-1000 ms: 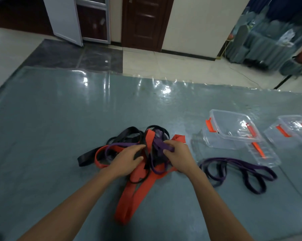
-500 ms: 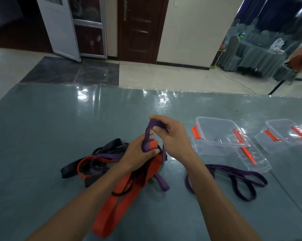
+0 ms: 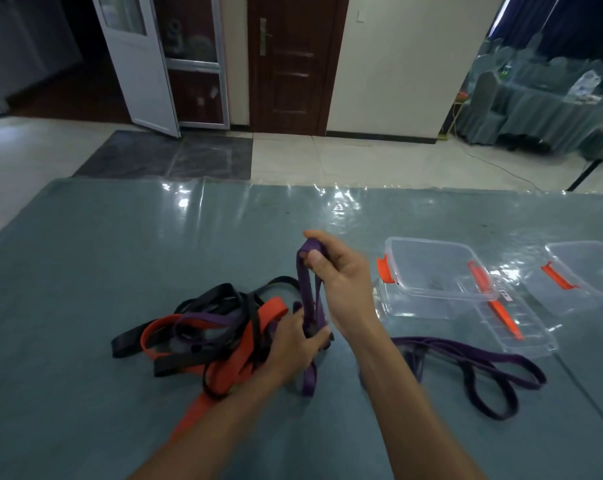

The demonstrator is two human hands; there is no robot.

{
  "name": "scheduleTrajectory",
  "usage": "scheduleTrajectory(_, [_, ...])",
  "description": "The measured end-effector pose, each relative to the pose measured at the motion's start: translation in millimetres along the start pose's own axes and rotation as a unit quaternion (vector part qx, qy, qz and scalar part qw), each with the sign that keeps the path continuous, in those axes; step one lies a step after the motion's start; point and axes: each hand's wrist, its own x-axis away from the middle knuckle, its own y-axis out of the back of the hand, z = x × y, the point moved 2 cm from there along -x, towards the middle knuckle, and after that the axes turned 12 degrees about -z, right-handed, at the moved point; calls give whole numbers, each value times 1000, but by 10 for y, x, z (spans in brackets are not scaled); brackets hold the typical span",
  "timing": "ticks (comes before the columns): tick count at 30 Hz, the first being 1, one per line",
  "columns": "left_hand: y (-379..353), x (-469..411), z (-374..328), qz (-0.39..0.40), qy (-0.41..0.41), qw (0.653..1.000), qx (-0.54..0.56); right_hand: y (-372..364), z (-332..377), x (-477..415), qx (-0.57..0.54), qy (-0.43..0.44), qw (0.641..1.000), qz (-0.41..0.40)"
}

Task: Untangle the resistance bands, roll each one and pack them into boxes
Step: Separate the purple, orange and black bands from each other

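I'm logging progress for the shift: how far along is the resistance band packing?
Done: one free purple band lies apart on the table. In hand: the right hand pinches the top of a second purple band, the left hand grips it lower, beside the tangle. Left: nothing is rolled, and the nearer box and farther box hold no bands.

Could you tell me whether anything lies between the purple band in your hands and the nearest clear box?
Nothing lies on the table between the purple band and the clear box. The band, held by right hand and left hand, runs into the tangle of black and orange bands.
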Motion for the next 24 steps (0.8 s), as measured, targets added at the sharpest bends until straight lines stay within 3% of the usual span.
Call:
scheduleTrajectory(6, [-27,-31,239,20,26,999,-40,499,-335,-61,-26,-49,998,-32])
scheduleTrajectory(10, [346,-318,201,9,-25,991,-129,909,-606,-36,36,-65,995,-60])
scheduleTrajectory(14, [656,-586,-43,4,-105,975,-194,944,-951,6,114,-83,990,-27])
scheduleTrajectory(19, [888,-816,-264,-8,-169,943,-285,745,-938,-99,183,-6,983,5])
scheduleTrajectory(24, [997,-938,-476,39,-205,908,-364,430,-631,-195,276,139,947,90])
